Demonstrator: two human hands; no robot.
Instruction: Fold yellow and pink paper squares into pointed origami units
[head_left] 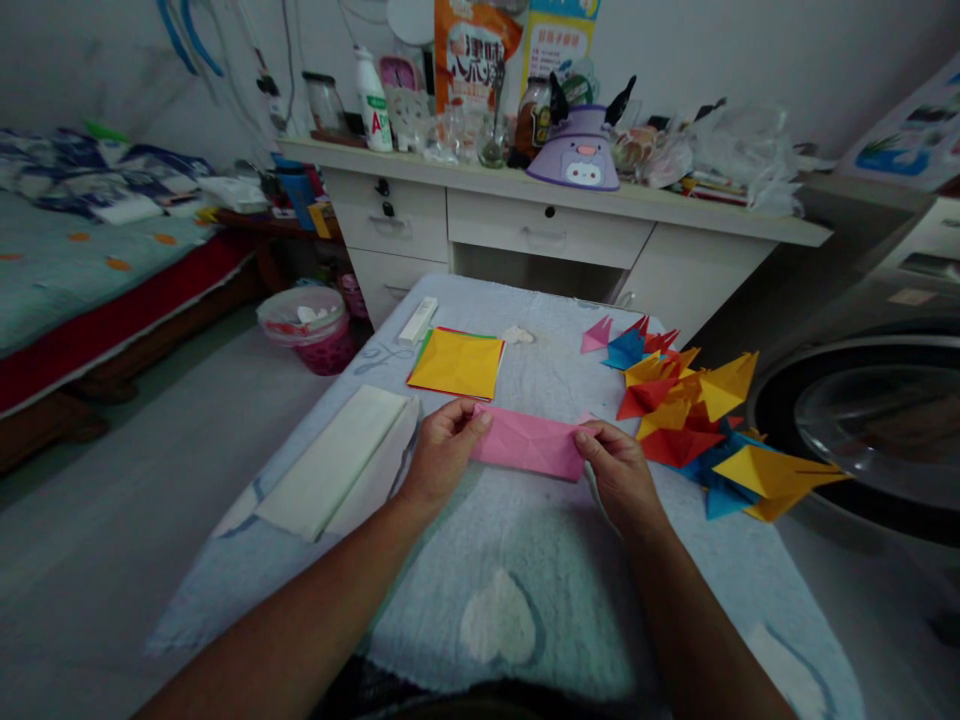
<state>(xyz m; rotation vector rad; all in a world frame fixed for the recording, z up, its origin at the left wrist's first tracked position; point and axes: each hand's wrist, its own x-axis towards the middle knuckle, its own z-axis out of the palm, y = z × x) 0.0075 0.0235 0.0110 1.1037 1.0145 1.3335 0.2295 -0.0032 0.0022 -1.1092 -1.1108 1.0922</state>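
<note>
Pink paper (529,443) at frame centre, long axis left to right, dipping slightly rightward; pinched by left hand (441,447) and right hand (621,474), ends partly hidden.

Pink sheet (529,443) of matt paper (creased), tablecloth (570,570) seemingly fuzzy fabric.

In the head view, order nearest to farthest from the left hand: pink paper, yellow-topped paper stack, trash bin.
1. Pink paper, in the left hand.
2. Yellow-topped paper stack, beyond, on the table.
3. Trash bin, on the floor, left.
</note>
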